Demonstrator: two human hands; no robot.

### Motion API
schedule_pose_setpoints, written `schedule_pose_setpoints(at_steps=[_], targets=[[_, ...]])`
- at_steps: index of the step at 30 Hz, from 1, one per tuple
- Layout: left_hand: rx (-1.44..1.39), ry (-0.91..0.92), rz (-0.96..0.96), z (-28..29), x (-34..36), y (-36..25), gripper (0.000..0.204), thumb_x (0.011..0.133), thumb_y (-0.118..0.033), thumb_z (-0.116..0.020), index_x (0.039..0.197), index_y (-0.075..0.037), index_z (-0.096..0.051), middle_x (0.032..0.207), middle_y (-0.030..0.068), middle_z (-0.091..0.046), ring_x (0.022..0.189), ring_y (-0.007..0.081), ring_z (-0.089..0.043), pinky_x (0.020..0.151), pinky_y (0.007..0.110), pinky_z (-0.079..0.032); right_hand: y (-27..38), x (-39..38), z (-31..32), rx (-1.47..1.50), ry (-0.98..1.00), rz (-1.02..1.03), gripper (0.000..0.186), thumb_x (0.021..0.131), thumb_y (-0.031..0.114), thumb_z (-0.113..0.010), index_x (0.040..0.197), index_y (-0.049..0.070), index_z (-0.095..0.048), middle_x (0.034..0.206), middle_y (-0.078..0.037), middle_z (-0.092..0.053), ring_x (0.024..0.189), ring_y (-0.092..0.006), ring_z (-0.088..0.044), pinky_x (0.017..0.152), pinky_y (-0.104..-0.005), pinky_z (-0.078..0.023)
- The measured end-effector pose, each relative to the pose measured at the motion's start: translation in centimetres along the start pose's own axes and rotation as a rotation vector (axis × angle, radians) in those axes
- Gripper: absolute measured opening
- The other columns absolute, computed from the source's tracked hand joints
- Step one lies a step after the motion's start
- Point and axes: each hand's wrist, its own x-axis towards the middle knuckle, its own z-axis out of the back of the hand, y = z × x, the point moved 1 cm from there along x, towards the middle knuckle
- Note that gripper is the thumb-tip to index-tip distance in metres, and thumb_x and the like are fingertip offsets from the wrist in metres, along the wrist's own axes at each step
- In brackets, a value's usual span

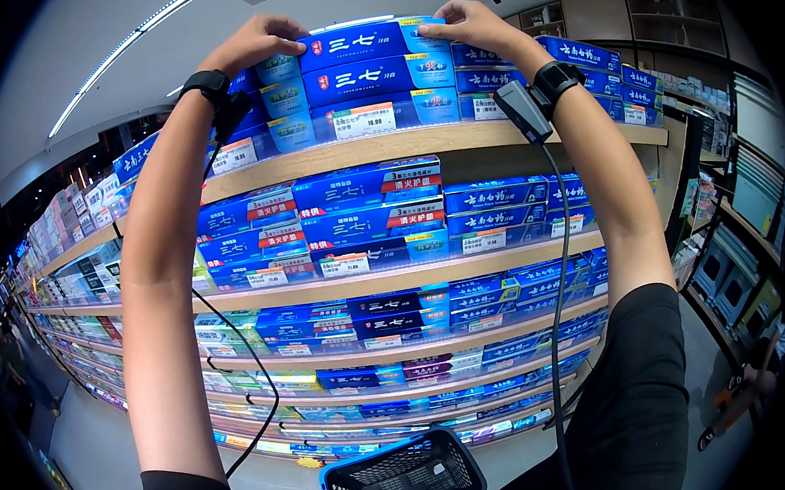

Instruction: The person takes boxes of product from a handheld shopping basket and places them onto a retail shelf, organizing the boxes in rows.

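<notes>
At the top shelf, both my arms are raised toward a blue toothpaste box (359, 43) lying on a stack of matching boxes. My left hand (259, 41) grips its left end, the thumb against the front corner and the fingers over the top. At the other end, my right hand (477, 29) presses its thumb on the front face, with the fingers bent behind the upper edge. Directly below lies a second toothpaste box (357, 78), in line with the held one. A price tag (363, 122) stands in front of the stack.
Wooden shelves (468, 151) full of toothpaste boxes run down and away to the left. A black basket with a blue rim (334, 474) is low in front of me. Cables (559, 325) hang from wrist-worn devices (522, 112). Another person's legs (740, 396) show at right.
</notes>
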Motion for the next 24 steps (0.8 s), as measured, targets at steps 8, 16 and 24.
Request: schedule_pose_setpoints(at_steps=[8, 16, 24], targets=[[0.014, -0.008, 0.004, 0.0, 0.0, -0.8, 0.057, 0.071, -0.038, -0.074, 0.118, -0.007, -0.071, 0.118, 0.0172, -0.069, 0.113, 0.0330, -0.063, 0.104, 0.044, -0.044, 0.2, -0.3, 0.5, -0.007, -0.002, 0.001, 0.085, 0.069, 0.073, -0.074, 0.118, 0.005, -0.064, 0.112, -0.022, -0.065, 0.108, -0.0335, -0.064, 0.092, -0.0407, -0.051], [-0.020, -0.021, -0.004, 0.1, 0.1, -0.6, 0.045, 0.078, -0.036, -0.071, 0.114, -0.009, -0.072, 0.112, 0.0126, -0.071, 0.107, 0.0260, -0.065, 0.100, 0.037, -0.046, 0.4, -0.4, 1.0, -0.004, -0.015, 0.027, 0.089, 0.066, 0.075, -0.075, 0.117, 0.002, -0.065, 0.111, -0.023, -0.066, 0.109, -0.0340, -0.064, 0.092, -0.0416, -0.051], [-0.059, -0.246, -0.118, 0.6, -0.3, -0.3, 0.048, 0.084, -0.040, -0.070, 0.117, -0.005, -0.070, 0.114, 0.0158, -0.070, 0.109, 0.0307, -0.066, 0.094, 0.039, -0.052, 2.7, -1.0, 2.5, -0.004, -0.240, 0.105, 0.074, 0.078, 0.064, -0.071, 0.111, -0.002, -0.066, 0.110, -0.025, -0.067, 0.105, -0.0339, -0.067, 0.089, -0.0386, -0.055]])
